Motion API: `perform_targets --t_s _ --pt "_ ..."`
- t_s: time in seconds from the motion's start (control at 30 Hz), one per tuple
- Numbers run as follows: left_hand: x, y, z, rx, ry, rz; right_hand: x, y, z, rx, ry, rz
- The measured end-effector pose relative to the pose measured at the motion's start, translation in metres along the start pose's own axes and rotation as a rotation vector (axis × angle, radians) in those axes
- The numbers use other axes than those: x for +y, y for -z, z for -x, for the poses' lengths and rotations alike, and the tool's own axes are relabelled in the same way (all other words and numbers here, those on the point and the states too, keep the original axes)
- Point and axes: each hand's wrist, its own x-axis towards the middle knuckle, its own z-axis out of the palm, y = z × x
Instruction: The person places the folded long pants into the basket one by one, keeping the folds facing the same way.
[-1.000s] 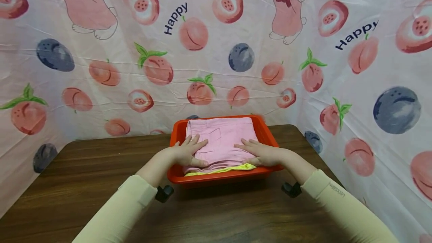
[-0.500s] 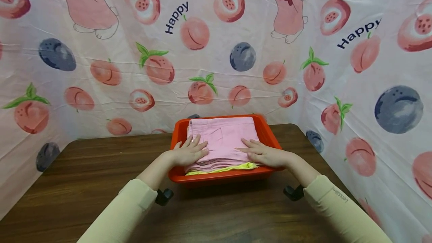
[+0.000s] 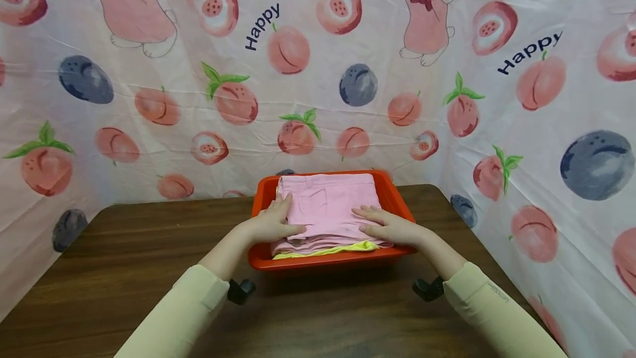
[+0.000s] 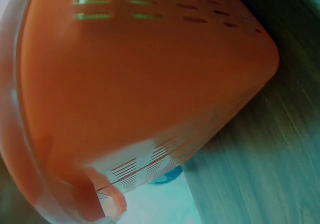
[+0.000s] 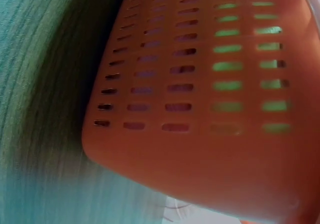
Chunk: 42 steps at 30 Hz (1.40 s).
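Note:
A folded pink garment (image 3: 333, 203) lies on top of a stack in the red-orange basket (image 3: 323, 263), in the middle of the head view. Under it a yellow cloth (image 3: 348, 248) shows along the near side. My left hand (image 3: 268, 225) rests at the garment's left edge, thumb stretched over the cloth. Flat on the right side of the pink cloth lie the fingers of my right hand (image 3: 395, 229). Neither hand grips anything. Both wrist views show only the slotted basket wall (image 4: 125, 73), with yellow and pinkish cloth behind the slots (image 5: 180, 87); the hands are out of sight there.
The basket stands on a dark brown wooden table (image 3: 149, 253), near its far edge. A white curtain (image 3: 323, 93) printed with peaches hangs behind and on the right. Black wrist cameras (image 3: 241, 291) sit under the forearms.
My left hand's fingers have drawn closer together and slid toward the garment's left edge. The right hand has shifted only slightly. Garment and basket stay in place.

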Motion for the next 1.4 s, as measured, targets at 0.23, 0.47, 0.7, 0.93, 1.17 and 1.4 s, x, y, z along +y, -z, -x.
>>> perform_targets --t_s 0.23,0.47,0.7,0.93,1.17,1.4 --pt "-0.001 0.001 0.0 -0.001 -0.035 0.103 -0.001 -0.002 0.0 -0.019 0.036 0.14" --pt "-0.01 -0.006 -0.001 0.144 -0.069 0.181 0.001 -0.004 0.0 0.011 0.075 0.151" --pt "-0.01 -0.005 -0.001 0.187 -0.079 0.198 -0.001 -0.002 -0.001 0.03 0.079 0.15" --pt "-0.011 -0.005 0.0 0.23 -0.055 0.205 0.0 -0.003 0.001 0.045 0.145 0.159" --pt "-0.007 -0.004 0.002 0.218 -0.006 0.093 0.002 -0.005 0.002 0.027 0.302 0.201" --pt "-0.003 -0.012 0.006 0.189 -0.019 -0.05 0.005 -0.004 0.004 0.007 0.324 0.217"
